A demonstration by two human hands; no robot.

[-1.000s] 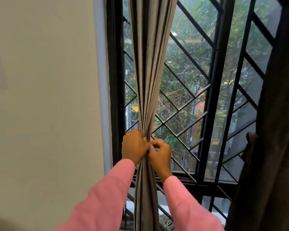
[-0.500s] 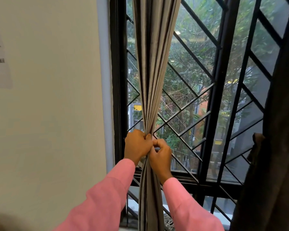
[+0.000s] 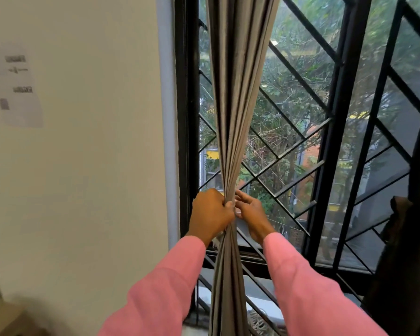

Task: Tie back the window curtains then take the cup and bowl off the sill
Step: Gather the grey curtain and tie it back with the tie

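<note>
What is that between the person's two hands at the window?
The gathered grey curtain: the left hand grips it, the right hand is at its other side, seen in the head view.

Can't read the print on the wall sheet (image 3: 16, 86), pure blur. Losing the grey curtain (image 3: 238, 93) past top and bottom edges. Can't tell pinching from mere touching at the right hand (image 3: 251, 212). Catching only a slice of dark curtain (image 3: 410, 263) at right.
</note>
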